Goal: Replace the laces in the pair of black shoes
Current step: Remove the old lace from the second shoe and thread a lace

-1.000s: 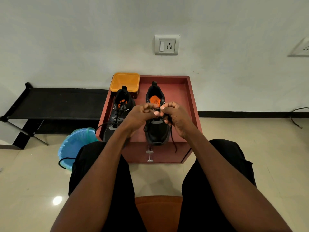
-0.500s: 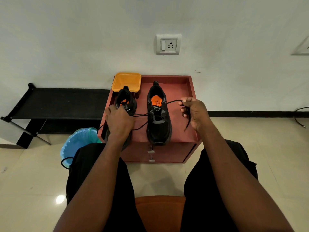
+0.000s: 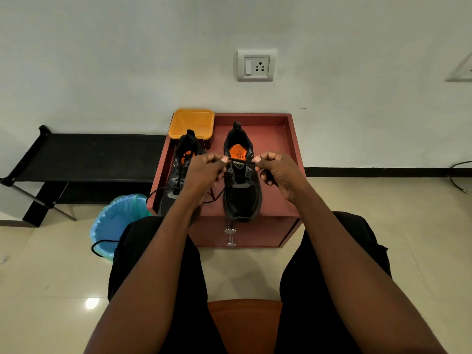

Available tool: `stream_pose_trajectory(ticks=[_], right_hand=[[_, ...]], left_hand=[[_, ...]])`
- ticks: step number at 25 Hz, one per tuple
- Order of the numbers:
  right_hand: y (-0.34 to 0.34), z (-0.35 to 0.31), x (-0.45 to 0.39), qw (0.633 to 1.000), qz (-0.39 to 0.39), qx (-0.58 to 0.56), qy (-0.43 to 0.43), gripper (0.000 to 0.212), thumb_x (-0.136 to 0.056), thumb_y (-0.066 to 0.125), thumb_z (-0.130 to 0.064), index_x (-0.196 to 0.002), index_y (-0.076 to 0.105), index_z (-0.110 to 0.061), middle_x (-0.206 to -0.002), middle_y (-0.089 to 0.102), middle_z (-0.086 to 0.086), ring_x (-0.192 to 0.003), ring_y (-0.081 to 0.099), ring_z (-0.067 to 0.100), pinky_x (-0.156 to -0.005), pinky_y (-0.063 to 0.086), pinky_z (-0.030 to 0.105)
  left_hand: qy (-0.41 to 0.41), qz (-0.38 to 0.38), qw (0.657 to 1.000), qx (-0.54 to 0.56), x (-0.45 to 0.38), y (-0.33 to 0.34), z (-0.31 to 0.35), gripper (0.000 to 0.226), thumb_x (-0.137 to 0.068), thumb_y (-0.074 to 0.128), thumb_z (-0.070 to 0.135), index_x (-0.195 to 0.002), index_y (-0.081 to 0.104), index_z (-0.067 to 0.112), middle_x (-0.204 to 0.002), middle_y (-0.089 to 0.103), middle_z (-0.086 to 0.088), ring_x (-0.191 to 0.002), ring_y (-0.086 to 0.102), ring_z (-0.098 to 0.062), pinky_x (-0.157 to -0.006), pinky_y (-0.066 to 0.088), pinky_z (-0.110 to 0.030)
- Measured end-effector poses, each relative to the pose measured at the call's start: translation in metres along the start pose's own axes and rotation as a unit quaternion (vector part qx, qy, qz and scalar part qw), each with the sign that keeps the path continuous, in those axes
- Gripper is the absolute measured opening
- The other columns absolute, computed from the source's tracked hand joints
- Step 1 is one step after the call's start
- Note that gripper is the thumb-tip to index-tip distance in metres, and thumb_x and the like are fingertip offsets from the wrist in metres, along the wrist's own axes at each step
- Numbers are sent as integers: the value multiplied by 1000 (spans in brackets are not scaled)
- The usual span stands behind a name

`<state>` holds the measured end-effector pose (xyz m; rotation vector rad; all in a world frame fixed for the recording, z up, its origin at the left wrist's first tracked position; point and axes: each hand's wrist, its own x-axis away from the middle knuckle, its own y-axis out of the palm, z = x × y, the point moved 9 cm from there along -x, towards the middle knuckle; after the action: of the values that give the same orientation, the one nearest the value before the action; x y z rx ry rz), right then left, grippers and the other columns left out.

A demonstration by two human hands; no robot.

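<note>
My left hand point(image 3: 204, 172) and right hand point(image 3: 277, 172) each pinching an end of the black lace point(image 3: 241, 161), stretched over the right-hand shoe point(image 3: 241, 190) mid-frame, second shoe point(image 3: 178, 175) beside it on the red cabinet point(image 3: 281, 139)

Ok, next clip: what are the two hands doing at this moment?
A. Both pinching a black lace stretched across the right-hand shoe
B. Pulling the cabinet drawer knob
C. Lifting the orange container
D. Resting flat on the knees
A: the left hand and right hand each pinch an end of the black lace, taut above the tongue of the right-hand black shoe.
</note>
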<state>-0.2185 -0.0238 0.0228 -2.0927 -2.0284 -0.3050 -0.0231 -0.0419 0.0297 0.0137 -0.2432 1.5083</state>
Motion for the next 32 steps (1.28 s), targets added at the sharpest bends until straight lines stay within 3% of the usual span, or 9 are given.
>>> stream_pose_trajectory(ticks=[4,8,10,12,15,17,25,28,32], right_hand=[[-4,6,-5,999,-6,25,35,21,-98,48,6,-105,67,0,-81,68,9,-62,59,13,-56,49,22],[-3,10,-3,994,39,103,19,7,-98,53,0,-93,57,-2,-74,69,14,-52,62,16,-47,49,24],[4,10,-2,992,44,119,-2,9,-94,64,-6,-89,60,0,-69,67,10,-48,58,13,-44,46,22],[8,11,-5,994,48,101,-6,10,-90,69,-5,-91,66,4,-68,66,8,-51,57,10,-48,48,20],[14,16,-10,999,33,14,27,11,-91,61,6,-99,68,6,-75,69,10,-62,64,15,-59,56,21],[16,16,-11,999,34,-7,38,15,-91,59,10,-103,66,5,-75,71,10,-61,66,15,-58,56,21],[11,28,-24,991,97,-56,72,13,-89,64,4,-100,60,-4,-75,68,9,-59,61,13,-50,48,23],[-1,37,-32,983,171,8,67,8,-90,53,0,-95,60,-2,-81,62,8,-68,56,14,-56,46,25],[-10,57,-35,971,203,73,103,8,-85,45,0,-87,52,-4,-76,48,5,-66,43,15,-54,38,31]], left_hand=[[-6,163,977,-140,0,-39,-3,17,-94,60,18,-82,71,12,-74,65,-1,-71,59,-14,-68,48,-30],[45,152,915,-370,5,-29,8,27,-88,57,14,-112,70,13,-114,66,-8,-104,60,-27,-89,52,-42],[109,100,927,-345,3,-9,17,37,-90,60,10,-128,63,9,-127,59,-8,-118,54,-22,-102,45,-32],[103,6,971,-217,0,12,14,33,-93,63,12,-125,64,11,-119,65,-1,-108,60,-9,-95,47,-18],[76,-75,986,-132,-6,34,0,25,-92,67,13,-117,69,10,-98,72,2,-85,65,2,-80,51,-19],[71,-65,986,-135,-10,36,-4,19,-92,68,12,-110,72,10,-88,72,3,-75,65,4,-72,49,-16],[89,11,986,-142,-22,37,-8,8,-91,67,14,-90,75,14,-86,71,0,-87,67,-18,-81,57,-37],[96,80,957,-261,-34,30,-21,11,-91,67,20,-97,75,15,-110,54,0,-111,50,-22,-98,47,-44],[77,78,928,-356,-39,36,-34,17,-93,64,22,-105,76,19,-147,35,-9,-137,26,-29,-114,26,-45]])
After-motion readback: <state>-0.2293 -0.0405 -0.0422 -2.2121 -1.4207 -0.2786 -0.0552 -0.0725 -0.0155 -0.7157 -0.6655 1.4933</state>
